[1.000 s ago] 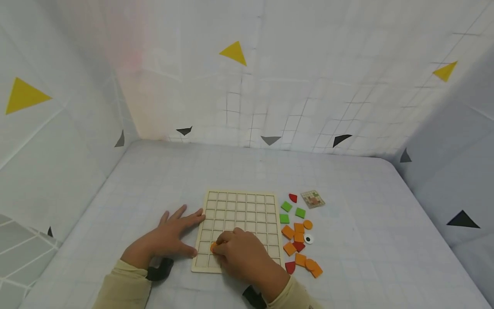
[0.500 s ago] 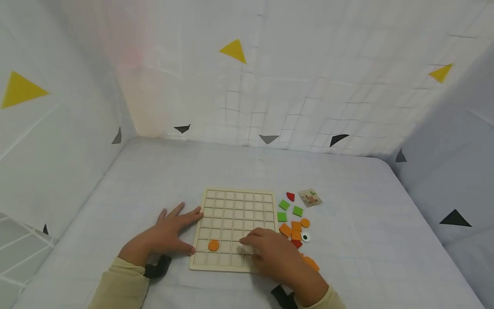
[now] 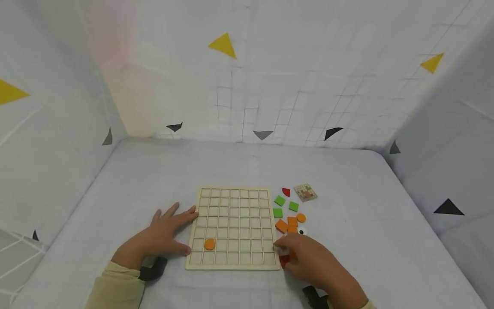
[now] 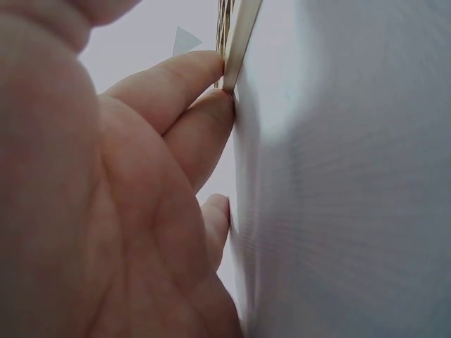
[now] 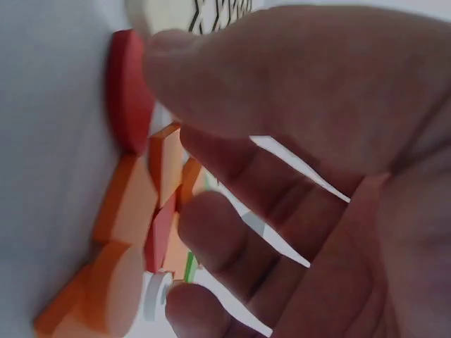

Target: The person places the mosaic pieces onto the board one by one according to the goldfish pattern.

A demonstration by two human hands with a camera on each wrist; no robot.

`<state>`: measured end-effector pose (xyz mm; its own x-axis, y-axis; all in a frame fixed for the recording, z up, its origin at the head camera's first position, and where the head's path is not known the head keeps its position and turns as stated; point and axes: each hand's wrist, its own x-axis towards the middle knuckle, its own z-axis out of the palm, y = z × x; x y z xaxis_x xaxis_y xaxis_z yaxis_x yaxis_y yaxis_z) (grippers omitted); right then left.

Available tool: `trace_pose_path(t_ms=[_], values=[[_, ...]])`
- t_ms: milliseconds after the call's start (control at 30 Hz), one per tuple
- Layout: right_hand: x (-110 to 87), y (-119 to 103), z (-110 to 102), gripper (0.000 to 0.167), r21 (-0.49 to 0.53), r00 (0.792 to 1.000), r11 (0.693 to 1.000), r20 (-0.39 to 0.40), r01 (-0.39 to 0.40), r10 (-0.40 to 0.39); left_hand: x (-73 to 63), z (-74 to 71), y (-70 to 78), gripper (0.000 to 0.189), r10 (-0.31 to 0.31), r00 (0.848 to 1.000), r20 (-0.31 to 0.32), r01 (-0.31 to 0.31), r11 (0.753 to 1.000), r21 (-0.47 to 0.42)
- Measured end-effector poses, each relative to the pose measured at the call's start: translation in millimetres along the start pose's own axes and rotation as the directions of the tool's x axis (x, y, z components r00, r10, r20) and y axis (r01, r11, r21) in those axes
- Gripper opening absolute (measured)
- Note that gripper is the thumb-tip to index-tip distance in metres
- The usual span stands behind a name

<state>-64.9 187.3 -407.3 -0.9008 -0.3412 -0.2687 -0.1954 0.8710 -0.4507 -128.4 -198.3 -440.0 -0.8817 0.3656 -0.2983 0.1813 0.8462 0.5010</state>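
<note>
A pale wooden board (image 3: 233,221) with a raised grid lies flat on the white table. One orange disc (image 3: 209,244) sits in a cell at its lower left. My left hand (image 3: 160,236) is spread along the board's left side, fingertips and thumb at the edge; its fingers reach the board rim (image 4: 243,42) in the left wrist view. My right hand (image 3: 310,262) hovers over the loose pieces by the board's right edge. In the right wrist view its thumb is by a red rounded piece (image 5: 129,98), and the fingers, parted from the thumb, hold nothing. The hand hides several pieces in the head view.
Right of the board lie green squares (image 3: 279,200), orange squares (image 3: 281,225), an orange disc (image 3: 301,218), a white eye disc (image 3: 302,231) and a red piece (image 3: 286,192). A small picture card (image 3: 305,192) is behind them. White cloth walls (image 3: 270,86) enclose the table.
My right hand has let go of the orange disc, which stays in the lower-left cell, and has moved right across the board to the loose pieces. The left hand keeps its place.
</note>
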Motion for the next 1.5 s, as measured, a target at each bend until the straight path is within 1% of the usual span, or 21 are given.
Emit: trace_pose_path(t_ms=[100, 233, 300, 433, 633, 733, 900, 1100, 1167, 1267, 1367, 1500], values=[[-0.1, 3, -1, 0.035, -0.008, 1.000, 1.000, 0.010, -0.011, 0.012, 0.5, -1.0, -0.4, 0.101, 0.012, 1.000, -0.011, -0.012, 1.000, 0.004], [0.3, 3, 2, 0.027, -0.039, 1.000, 0.999, 0.014, -0.020, 0.021, 1.1, -1.0, -0.6, 0.102, 0.009, 1.000, -0.013, -0.009, 1.000, 0.002], [0.4, 3, 3, 0.025, -0.062, 1.000, 0.998, 0.005, -0.030, 0.030, 1.3, -0.6, -1.0, 0.102, 0.006, 1.000, -0.011, -0.006, 1.000, -0.002], [0.5, 1, 5, 0.024, -0.069, 0.997, 0.995, -0.008, -0.077, 0.077, 1.3, 0.1, -2.5, 0.103, 0.008, 1.000, -0.009, -0.009, 1.000, -0.013], [0.9, 0, 7, 0.030, -0.046, 0.989, 0.988, 0.004, -0.150, 0.150, 0.9, -0.5, -4.4, 0.102, 0.035, 0.999, -0.009, -0.035, 0.999, -0.037], [0.8, -1, 9, 0.025, -0.061, 0.987, 0.985, -0.006, -0.160, 0.160, 0.1, -0.7, -3.8, 0.101, 0.031, 1.000, -0.003, -0.031, 0.999, -0.038], [0.7, -4, 12, 0.019, -0.115, 0.985, 0.979, -0.035, -0.169, 0.167, -2.7, 0.4, -2.8, 0.102, 0.032, 0.999, 0.000, -0.032, 0.999, -0.036], [0.3, -5, 18, 0.020, -0.155, 0.988, 0.978, -0.085, -0.139, 0.127, -2.6, -1.0, -1.5, 0.101, 0.040, 0.999, -0.008, -0.041, 0.999, -0.034], [0.3, -5, 18, 0.021, -0.152, 0.988, 0.979, -0.091, -0.135, 0.122, -1.9, -1.9, -0.8, 0.101, 0.038, 0.999, -0.009, -0.038, 0.999, -0.034], [0.1, -4, 18, 0.024, -0.138, 0.988, 0.982, -0.101, -0.132, 0.118, -2.4, -2.1, -1.0, 0.100, 0.052, 0.999, -0.014, -0.053, 0.998, -0.035], [0.3, -3, 18, 0.021, -0.117, 0.985, 0.984, -0.125, -0.136, 0.121, -2.4, -1.6, -2.4, 0.100, 0.061, 0.998, -0.017, -0.062, 0.997, -0.037], [2.1, -4, 15, 0.017, -0.060, 0.978, 0.982, -0.123, -0.177, 0.169, -1.3, -0.9, -4.2, 0.100, 0.059, 0.998, -0.018, -0.060, 0.997, -0.038]])
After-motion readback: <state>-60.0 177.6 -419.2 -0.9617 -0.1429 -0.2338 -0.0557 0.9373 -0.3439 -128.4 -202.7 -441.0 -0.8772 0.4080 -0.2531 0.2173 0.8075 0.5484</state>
